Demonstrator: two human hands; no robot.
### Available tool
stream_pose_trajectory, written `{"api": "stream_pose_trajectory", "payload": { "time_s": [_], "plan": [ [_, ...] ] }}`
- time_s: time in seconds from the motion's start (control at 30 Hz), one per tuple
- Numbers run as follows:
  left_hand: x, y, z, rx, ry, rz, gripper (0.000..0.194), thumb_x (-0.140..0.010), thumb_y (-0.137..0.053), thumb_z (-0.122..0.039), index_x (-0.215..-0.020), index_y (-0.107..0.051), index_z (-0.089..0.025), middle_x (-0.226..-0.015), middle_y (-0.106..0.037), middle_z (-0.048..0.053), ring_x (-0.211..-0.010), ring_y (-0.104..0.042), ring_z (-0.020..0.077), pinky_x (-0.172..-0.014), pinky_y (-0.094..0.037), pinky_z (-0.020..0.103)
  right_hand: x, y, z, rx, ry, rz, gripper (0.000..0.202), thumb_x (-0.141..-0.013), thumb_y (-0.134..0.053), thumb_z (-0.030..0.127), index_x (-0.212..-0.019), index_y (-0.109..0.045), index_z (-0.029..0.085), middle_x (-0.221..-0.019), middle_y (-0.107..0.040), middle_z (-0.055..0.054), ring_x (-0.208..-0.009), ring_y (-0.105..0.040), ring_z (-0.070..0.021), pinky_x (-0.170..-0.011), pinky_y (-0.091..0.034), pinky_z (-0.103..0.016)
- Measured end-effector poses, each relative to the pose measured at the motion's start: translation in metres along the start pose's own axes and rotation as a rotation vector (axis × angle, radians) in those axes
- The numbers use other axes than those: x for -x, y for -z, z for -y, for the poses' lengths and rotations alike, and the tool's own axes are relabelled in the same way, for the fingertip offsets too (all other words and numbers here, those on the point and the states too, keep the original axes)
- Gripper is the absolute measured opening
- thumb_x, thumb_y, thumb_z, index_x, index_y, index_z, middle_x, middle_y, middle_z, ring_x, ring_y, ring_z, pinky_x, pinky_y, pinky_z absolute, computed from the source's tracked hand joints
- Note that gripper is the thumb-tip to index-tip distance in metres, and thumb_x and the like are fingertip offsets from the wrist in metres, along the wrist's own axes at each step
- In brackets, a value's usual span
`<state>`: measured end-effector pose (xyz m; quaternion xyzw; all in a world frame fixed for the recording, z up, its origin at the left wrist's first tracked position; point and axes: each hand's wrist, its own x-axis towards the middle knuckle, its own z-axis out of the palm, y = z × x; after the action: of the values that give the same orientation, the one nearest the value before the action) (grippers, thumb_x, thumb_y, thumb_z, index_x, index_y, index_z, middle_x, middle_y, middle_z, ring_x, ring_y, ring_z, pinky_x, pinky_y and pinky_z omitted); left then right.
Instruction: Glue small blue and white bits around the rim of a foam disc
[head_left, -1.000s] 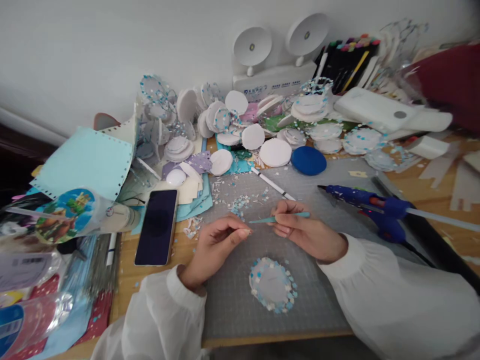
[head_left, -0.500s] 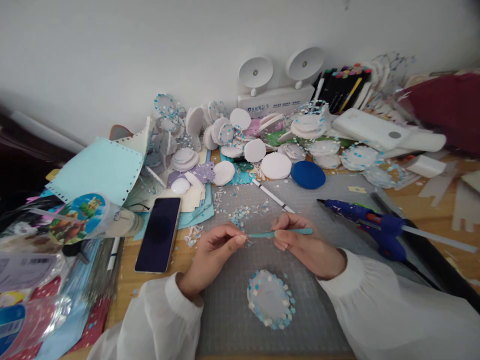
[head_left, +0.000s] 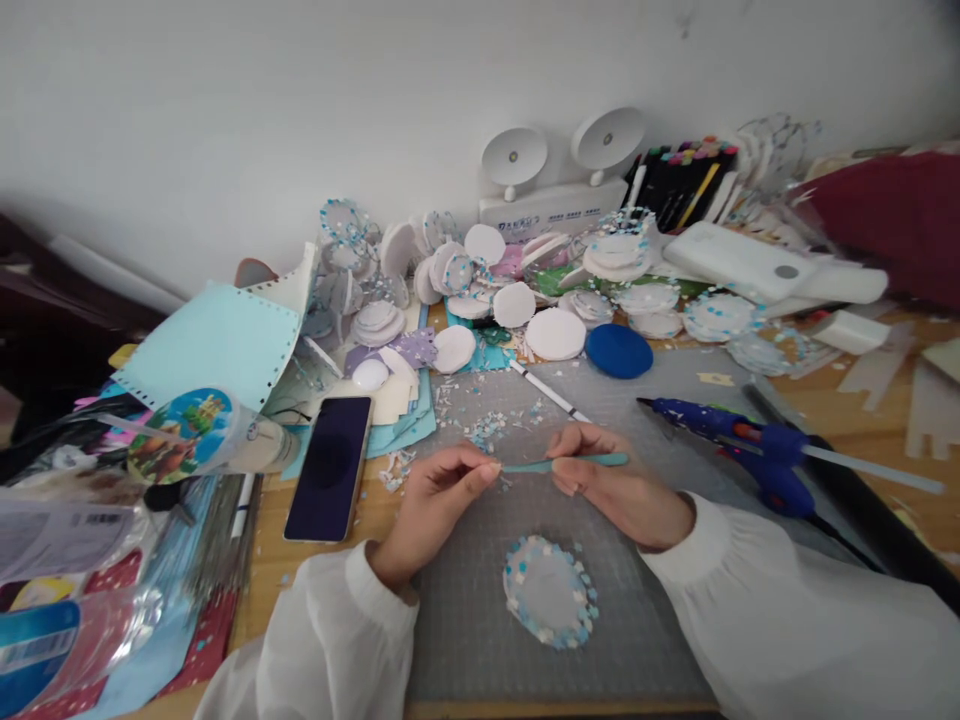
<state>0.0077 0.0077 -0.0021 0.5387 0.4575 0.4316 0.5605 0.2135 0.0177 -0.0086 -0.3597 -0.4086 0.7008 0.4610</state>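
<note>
My right hand [head_left: 611, 480] is closed around a slim teal tool shaped like tweezers [head_left: 529, 467], which lies nearly level with its narrow end to the left. At that narrow end, the thumb and finger of my left hand [head_left: 450, 490] are pinched together. Whatever is between them is too small to make out. Just below my hands, an oval white disc [head_left: 550, 590] rimmed with tiny blue and white pieces rests flat on the grey cutting mat [head_left: 480, 660]. Tiny loose pieces [head_left: 484, 428] in blue and white are scattered beyond my left hand.
A blue glue gun [head_left: 739, 435] lies on the right, near a blue oval disc [head_left: 619, 350]. White discs [head_left: 555, 333] crowd the back below a twin-head lamp [head_left: 551, 205]. At left are a phone [head_left: 328, 468], a printed cup [head_left: 195, 435] and light-blue sheets [head_left: 210, 345].
The whole view has shifted slightly, with things on the left now a little further right. My hands keep nearly the same pose, the tool's narrow end still at my left fingertips.
</note>
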Motion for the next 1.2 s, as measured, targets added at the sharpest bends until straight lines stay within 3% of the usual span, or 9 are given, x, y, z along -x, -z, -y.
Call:
{"api": "stream_pose_trajectory", "payload": {
  "time_s": [0.5,0.83,1.2],
  "plan": [
    [-0.0010,-0.0009,-0.0020,-0.023,-0.025,-0.003,0.013,-0.076,-0.071,-0.030,-0.074,-0.072,-0.017,-0.073,-0.067,0.003,-0.068,-0.057,0.0116,-0.064,-0.045,0.023,0.0012,0.0025,0.0015,0.001,0.001,0.048,0.022,-0.072,-0.076,0.032,-0.068,-0.058,0.019,-0.059,-0.054,0.003,-0.053,-0.045,-0.0099,-0.053,-0.031,-0.027],
    [-0.0012,-0.0011,-0.0035,-0.021,-0.023,0.048,0.015,-0.078,-0.069,-0.030,-0.073,-0.069,-0.016,-0.071,-0.063,0.002,-0.066,-0.054,0.0110,-0.063,-0.043,0.022,-0.0006,0.0012,-0.0012,-0.211,-0.190,0.035,0.021,-0.066,-0.081,0.028,-0.067,-0.063,0.018,-0.058,-0.054,0.004,-0.051,-0.043,-0.0071,-0.051,-0.029,-0.025],
    [-0.0008,-0.0015,-0.0020,-0.041,-0.021,0.054,0.019,-0.080,-0.067,-0.031,-0.071,-0.064,-0.015,-0.070,-0.059,0.001,-0.067,-0.051,0.0105,-0.063,-0.040,0.022,0.0019,0.0018,-0.0020,-0.205,-0.186,-0.006,0.020,-0.066,-0.081,0.027,-0.064,-0.063,0.019,-0.060,-0.056,0.003,-0.052,-0.044,-0.0062,-0.053,-0.030,-0.024]
  ]
}}
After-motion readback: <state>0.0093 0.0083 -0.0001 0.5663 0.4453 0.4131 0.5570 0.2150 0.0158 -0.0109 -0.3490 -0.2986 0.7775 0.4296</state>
